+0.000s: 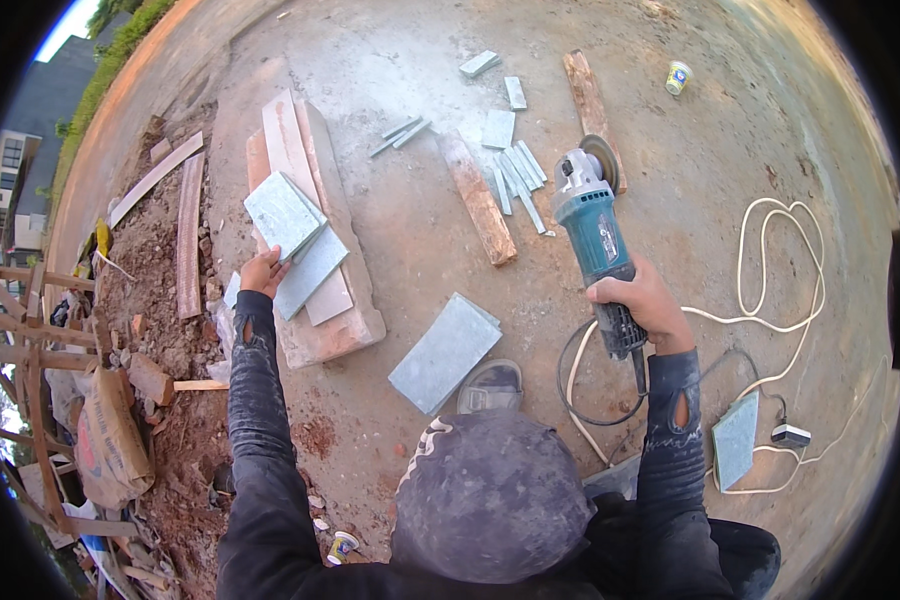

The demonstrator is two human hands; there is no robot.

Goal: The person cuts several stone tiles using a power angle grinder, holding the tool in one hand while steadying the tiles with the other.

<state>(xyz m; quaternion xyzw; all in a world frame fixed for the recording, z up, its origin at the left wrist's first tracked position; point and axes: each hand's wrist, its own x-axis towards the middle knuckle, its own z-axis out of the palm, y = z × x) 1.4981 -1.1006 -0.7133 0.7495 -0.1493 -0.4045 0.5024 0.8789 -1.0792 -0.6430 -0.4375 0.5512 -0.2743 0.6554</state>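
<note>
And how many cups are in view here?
2: one cup at the upper right, beyond the angle grinder; another cup at the lower left, between the left sleeve and the dusty cap. Rubble could hide more.

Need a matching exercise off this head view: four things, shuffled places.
1. Angle grinder
2. Upper pale tile
3. White cord
4. Brown sack

A. Looped on the ground, right side
B. Beside rubble, far left
C. In the right hand
D. At the left hand's fingers

Pairs: 1-C, 2-D, 3-A, 4-B
</note>
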